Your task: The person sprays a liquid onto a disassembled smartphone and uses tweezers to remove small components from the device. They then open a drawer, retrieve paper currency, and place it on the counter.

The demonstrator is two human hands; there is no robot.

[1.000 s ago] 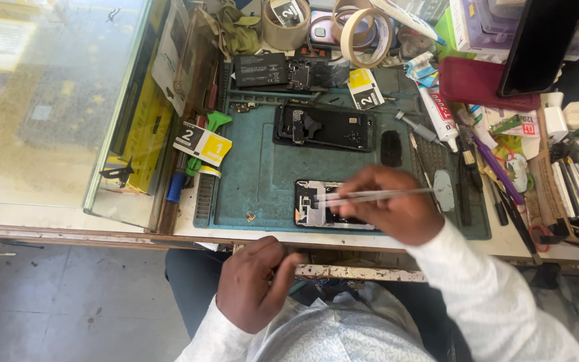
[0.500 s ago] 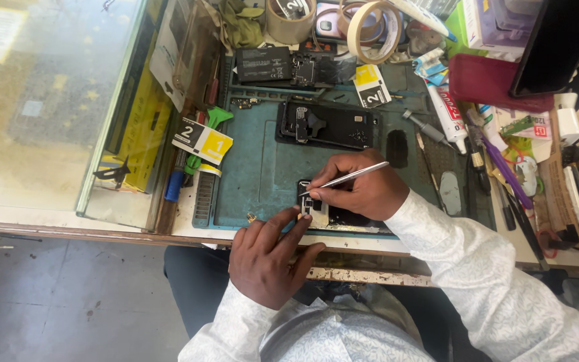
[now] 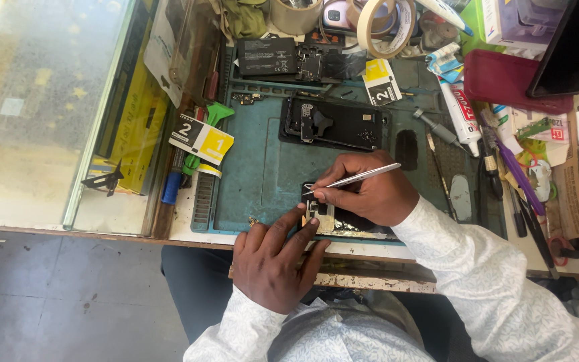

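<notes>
Phone: I see the opened phone (image 3: 343, 218) at the green mat's (image 3: 256, 174) near edge, under both hands.
Left hand (image 3: 276, 258): spread, fingertips pressing the phone.
Right hand (image 3: 370, 194): pinching tweezers (image 3: 356, 177), tip on the phone.

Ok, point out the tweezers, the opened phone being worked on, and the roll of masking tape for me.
tweezers (image 3: 360, 175): head view, middle of the metal shaft, held in the right hand.
opened phone (image 3: 343, 225): head view, its lower edge, showing below the right hand.
roll of masking tape (image 3: 402, 25): head view, right side of the ring.
</notes>
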